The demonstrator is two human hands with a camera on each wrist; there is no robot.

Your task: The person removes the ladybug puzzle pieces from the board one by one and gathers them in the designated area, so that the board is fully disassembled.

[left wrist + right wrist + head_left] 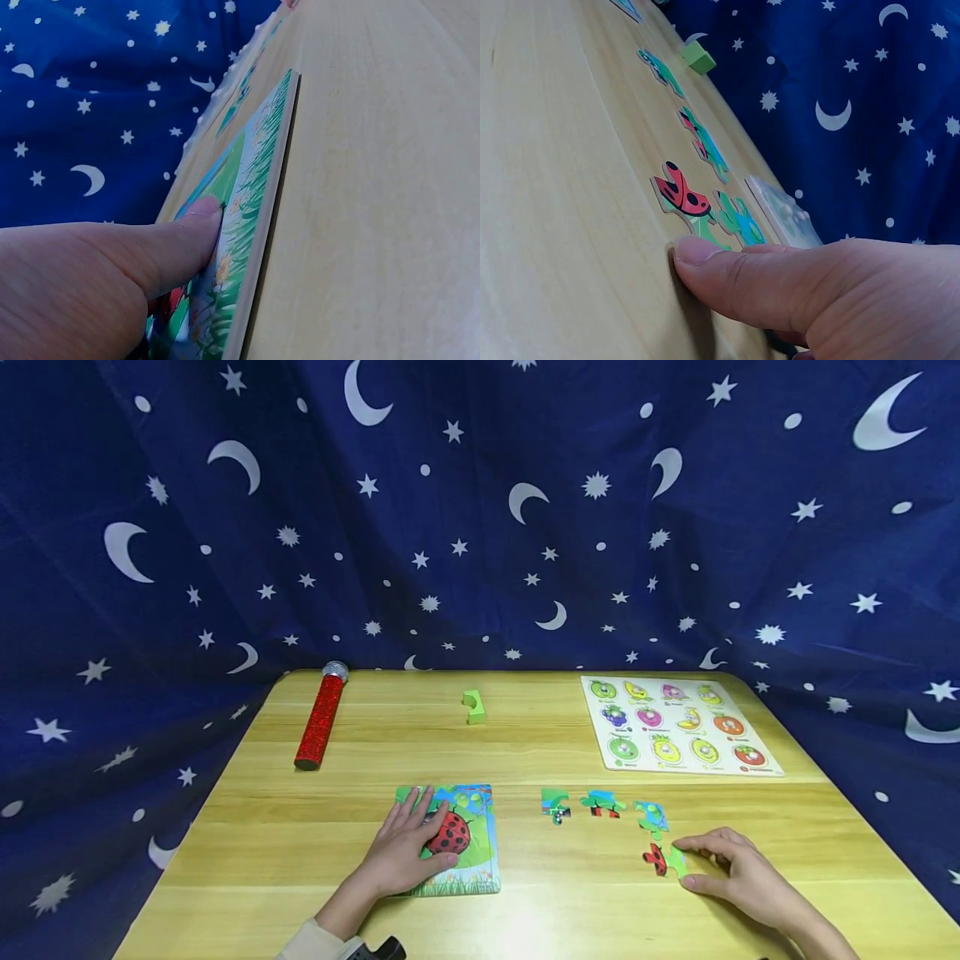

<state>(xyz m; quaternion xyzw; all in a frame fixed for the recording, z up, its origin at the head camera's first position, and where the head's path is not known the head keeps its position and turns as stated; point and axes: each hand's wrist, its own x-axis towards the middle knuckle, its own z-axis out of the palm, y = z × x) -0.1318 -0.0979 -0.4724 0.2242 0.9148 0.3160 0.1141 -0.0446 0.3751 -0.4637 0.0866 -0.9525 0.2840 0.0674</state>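
Observation:
My left hand (408,847) rests with spread fingers on a ladybug jigsaw puzzle (480,852) in the head view. In the left wrist view, the thumb (199,229) lies on the puzzle's face near its grassy edge. At the right, my right hand (738,872) pinches a loose red-and-green puzzle piece (677,860) between thumb and index finger, low at the tabletop. Just beyond that piece lies a blue-and-green piece (652,816). Two more loose pieces lie to the left, one with red and black (602,802), another green-and-blue (555,802).
A fruit peg board (637,747) lies at the back right of the wooden table (525,743). A green notched block (476,710) stands at the back middle. At the back left is a red glitter microphone (321,718). A starry blue curtain (480,568) hangs behind.

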